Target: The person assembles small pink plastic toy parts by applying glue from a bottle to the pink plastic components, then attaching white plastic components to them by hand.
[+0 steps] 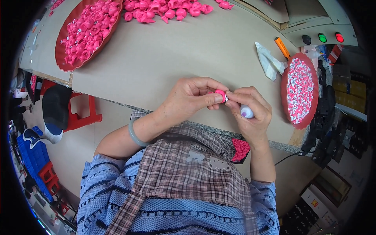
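Close to the table's near edge, my left hand (190, 94) pinches a small pink hollow plastic part (220, 93) between thumb and fingers. My right hand (254, 105) meets it from the right, its thumb and forefinger closed on a tiny white-and-black piece (226, 98) at the part's side. That piece is mostly covered by fingertips. Tucked in the same hand's palm is a small whitish squeeze bottle (246, 112) with a purple patch at its end facing me.
A scalloped red tray (102, 47) of pink parts stands far left, beside a loose pile of pink parts (168, 11). At right are another red tray (300, 124) of small pink-and-white pieces, a crumpled tissue (269, 64) and an orange marker (282, 47). A red stool (83, 117) stands left.
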`<action>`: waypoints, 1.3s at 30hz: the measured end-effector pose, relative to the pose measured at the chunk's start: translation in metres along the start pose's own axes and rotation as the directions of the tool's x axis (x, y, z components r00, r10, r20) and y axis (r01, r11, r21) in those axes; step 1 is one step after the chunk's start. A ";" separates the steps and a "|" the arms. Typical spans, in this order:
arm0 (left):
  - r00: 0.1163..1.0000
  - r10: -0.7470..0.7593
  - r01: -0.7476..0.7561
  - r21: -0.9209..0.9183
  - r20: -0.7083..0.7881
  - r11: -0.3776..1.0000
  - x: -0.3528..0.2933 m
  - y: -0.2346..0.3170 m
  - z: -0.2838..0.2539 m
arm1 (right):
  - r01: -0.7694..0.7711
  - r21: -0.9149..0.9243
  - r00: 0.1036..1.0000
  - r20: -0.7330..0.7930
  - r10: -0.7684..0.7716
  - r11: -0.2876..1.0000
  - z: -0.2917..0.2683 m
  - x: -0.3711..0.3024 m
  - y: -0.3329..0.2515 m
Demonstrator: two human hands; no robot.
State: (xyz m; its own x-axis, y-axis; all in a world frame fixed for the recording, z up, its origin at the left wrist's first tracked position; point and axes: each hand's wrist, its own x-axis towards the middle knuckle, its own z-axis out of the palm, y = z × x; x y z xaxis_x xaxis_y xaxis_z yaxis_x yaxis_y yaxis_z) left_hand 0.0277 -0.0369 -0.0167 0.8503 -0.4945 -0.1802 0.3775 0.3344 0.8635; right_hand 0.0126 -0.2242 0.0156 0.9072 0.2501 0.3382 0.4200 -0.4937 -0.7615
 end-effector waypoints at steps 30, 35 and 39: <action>0.995 -0.001 0.013 0.122 -0.096 0.992 -0.001 -0.001 0.009 | 0.205 -0.156 0.978 0.005 -0.207 0.966 0.013 -0.010 0.016; 0.995 0.007 0.006 0.135 -0.095 0.991 0.000 -0.001 0.008 | 0.185 -0.145 0.982 -0.003 -0.188 0.972 0.014 -0.009 0.016; 0.995 0.011 0.001 0.123 -0.102 0.992 0.000 -0.001 0.009 | 0.193 -0.129 0.981 -0.009 -0.196 0.973 0.015 -0.009 0.017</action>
State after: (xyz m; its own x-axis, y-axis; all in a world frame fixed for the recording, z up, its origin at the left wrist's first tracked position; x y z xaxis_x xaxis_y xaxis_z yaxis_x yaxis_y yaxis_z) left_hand 0.0239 -0.0447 -0.0137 0.8873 -0.4066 -0.2175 0.3306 0.2322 0.9148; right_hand 0.0118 -0.2226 -0.0087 0.8076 0.3340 0.4860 0.5866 -0.5395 -0.6040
